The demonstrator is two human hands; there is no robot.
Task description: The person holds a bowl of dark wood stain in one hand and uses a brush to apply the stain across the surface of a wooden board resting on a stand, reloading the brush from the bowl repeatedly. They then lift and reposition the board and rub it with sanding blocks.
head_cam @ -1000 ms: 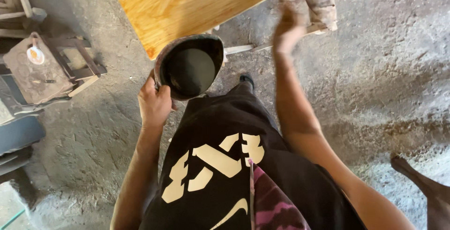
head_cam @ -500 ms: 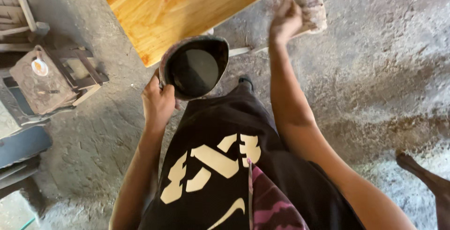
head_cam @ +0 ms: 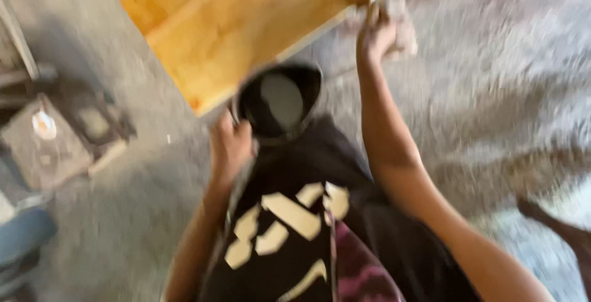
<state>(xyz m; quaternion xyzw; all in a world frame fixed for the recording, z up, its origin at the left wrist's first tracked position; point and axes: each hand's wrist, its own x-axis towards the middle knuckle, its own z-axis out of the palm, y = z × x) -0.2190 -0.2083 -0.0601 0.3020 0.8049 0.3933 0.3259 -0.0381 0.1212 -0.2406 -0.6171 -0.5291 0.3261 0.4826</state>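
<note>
Nearest the camera, the person's black shirt with pale block shapes is filling the lower middle of the blurred view. Just beyond it, the left hand is closing around the rim and handle side of a dark round can, which is sitting close against the body and holding a greyish liquid, apparently a finish. Further out, the right hand is reaching up to the near edge of the yellow wooden board and seems to be pressing a light-coloured rag there; the blur is hiding whether the fingers are curled tight. The board's face is looking evenly glossy and golden, so the coating is judged largely on, with the edge at the right hand being worked now. Off to the left, a small rusty metal stand is resting on the grey concrete floor
</note>
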